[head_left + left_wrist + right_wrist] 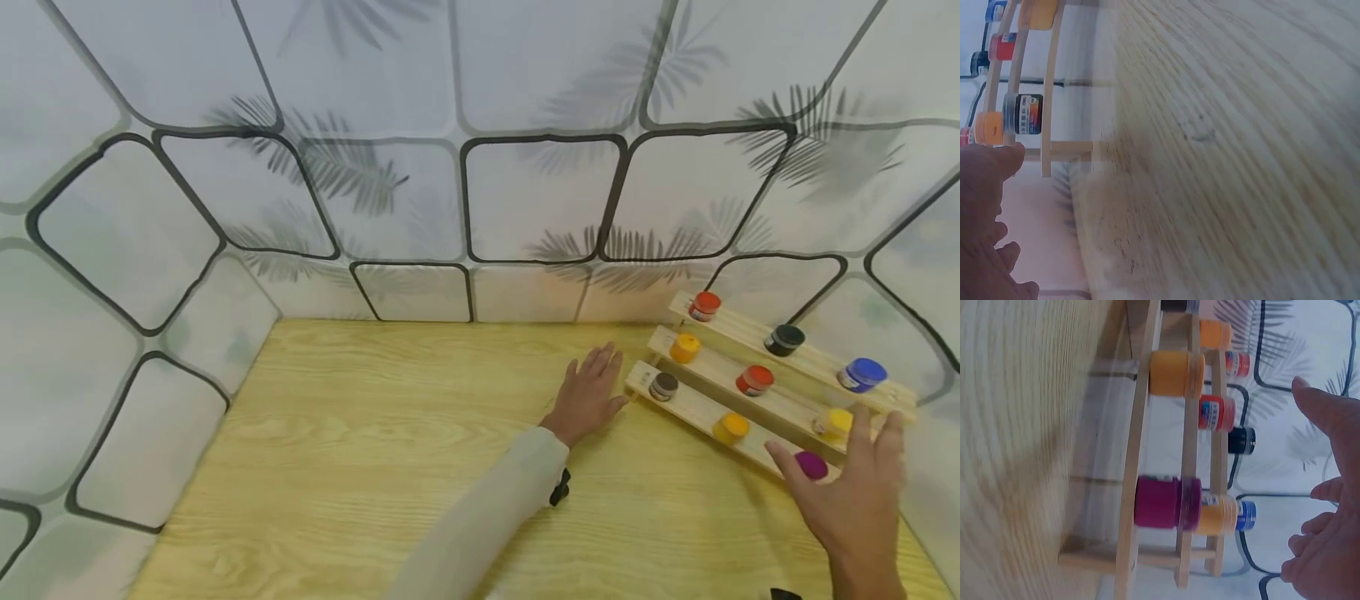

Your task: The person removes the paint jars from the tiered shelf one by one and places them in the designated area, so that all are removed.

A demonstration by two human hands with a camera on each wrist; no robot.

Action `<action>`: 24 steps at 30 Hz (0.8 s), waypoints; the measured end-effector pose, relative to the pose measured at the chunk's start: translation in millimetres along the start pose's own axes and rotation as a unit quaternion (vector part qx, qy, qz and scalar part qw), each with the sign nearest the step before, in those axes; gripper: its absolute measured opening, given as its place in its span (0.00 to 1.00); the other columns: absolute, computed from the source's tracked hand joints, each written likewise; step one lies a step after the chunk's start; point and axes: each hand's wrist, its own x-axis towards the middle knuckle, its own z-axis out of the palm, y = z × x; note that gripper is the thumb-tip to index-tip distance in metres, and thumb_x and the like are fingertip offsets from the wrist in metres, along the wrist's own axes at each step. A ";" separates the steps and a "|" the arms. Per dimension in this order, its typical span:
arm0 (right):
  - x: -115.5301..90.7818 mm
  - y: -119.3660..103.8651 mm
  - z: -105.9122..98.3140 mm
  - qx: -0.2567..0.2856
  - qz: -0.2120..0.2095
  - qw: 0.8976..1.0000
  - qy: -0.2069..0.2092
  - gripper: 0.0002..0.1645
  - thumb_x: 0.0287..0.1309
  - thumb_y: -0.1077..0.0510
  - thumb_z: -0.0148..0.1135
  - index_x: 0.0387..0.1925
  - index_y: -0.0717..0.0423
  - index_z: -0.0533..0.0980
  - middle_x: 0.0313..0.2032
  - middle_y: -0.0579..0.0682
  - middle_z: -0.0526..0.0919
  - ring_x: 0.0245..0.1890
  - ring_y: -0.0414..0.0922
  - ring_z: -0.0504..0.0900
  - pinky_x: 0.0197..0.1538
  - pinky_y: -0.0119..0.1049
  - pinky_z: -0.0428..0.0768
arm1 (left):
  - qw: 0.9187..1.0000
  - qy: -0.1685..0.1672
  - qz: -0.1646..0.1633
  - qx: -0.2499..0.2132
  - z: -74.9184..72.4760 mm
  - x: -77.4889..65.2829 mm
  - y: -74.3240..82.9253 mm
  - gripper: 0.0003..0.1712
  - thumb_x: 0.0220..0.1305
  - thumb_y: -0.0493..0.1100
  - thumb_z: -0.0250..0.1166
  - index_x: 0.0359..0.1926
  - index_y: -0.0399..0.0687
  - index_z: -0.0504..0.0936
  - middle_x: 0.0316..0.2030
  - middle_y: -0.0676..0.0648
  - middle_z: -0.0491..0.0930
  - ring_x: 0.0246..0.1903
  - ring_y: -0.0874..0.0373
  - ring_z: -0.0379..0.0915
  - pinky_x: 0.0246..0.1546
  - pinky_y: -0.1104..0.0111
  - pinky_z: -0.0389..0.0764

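Observation:
A three-tier wooden rack stands at the right of the table with small paint jars on each step. My left hand is beside the rack's left end, fingers extended and holding nothing. Nearest to it is a black jar on the front step. Over the rack's right end, my right hand has its thumb spread from the fingers, with nothing in its grasp. Close by it are a purple jar on the front step and a yellow jar on the middle step, partly covered by the fingers in the head view.
On the back step are a red jar, a black jar and a blue jar. Orange and red jars fill other spots. The wood-grain table meets a patterned cloth wall behind and at both sides.

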 end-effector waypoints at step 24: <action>6.1 65.0 -10.1 -0.066 0.146 0.964 -0.210 0.63 0.60 0.38 0.56 0.67 0.77 0.31 0.67 0.77 0.32 0.66 0.76 0.40 0.66 0.66 0.47 | 0.998 -0.024 0.045 0.034 12.7 9.3 25.1 0.37 0.71 0.60 0.47 0.74 0.57 0.48 0.75 0.56 0.42 0.73 0.63 0.45 0.69 0.57 0.59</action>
